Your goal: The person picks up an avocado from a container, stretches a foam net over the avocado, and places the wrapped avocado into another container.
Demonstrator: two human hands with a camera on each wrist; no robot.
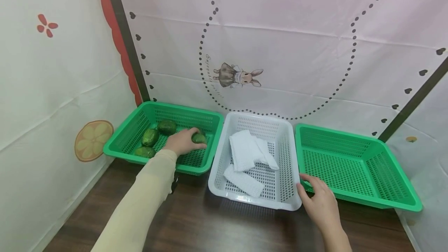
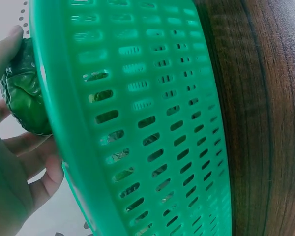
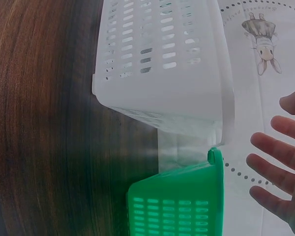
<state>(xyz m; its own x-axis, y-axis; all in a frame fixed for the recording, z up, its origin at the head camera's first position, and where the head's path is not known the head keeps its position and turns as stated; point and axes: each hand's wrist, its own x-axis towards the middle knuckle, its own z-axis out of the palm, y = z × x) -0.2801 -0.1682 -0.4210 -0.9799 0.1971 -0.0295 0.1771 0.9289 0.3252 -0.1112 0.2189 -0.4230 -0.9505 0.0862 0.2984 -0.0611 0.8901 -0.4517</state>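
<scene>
Cream sleeve [image 1: 141,197], 1 green fruit [image 1: 199,138] between left fingers [image 1: 190,131] and thumb [image 1: 200,146]

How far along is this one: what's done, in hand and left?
Nothing clearly looks finished: the white pieces lie in the white basket with no fruit visible. In hand: the left hand grips one green fruit at the left green basket; the right hand holds nothing. Probably left: three other fruits in that basket.
</scene>
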